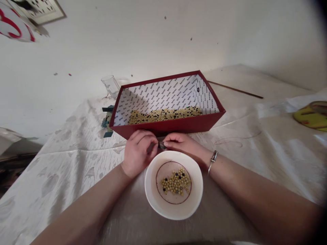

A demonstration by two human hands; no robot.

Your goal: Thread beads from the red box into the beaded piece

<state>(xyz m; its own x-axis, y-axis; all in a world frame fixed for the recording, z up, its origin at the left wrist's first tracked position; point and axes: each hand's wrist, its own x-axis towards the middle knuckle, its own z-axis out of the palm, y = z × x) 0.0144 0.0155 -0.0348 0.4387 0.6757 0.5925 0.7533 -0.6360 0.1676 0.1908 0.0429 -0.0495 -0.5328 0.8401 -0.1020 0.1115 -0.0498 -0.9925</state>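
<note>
My left hand (140,151) and my right hand (182,144) meet between the red box and the white bowl. Both are closed, with fingertips pinching a small dark piece (161,145) from either side; its kind is too small to make out. Close below them stands a white bowl (150,197), holding a loose heap of yellowish beads (176,183) with a few dark ones among them. Just beyond my hands is a dark red box (217,117) with a printed white lining. Many pale and black beads (166,115) cover its bottom.
A clear glass mug (110,86) stands behind the box's left end, with a dark green object (107,120) beside the box. A thin brown stick (237,90) lies at the back right. Farther right is a yellow-green item (310,115). A pale cloth (76,153) covers the table.
</note>
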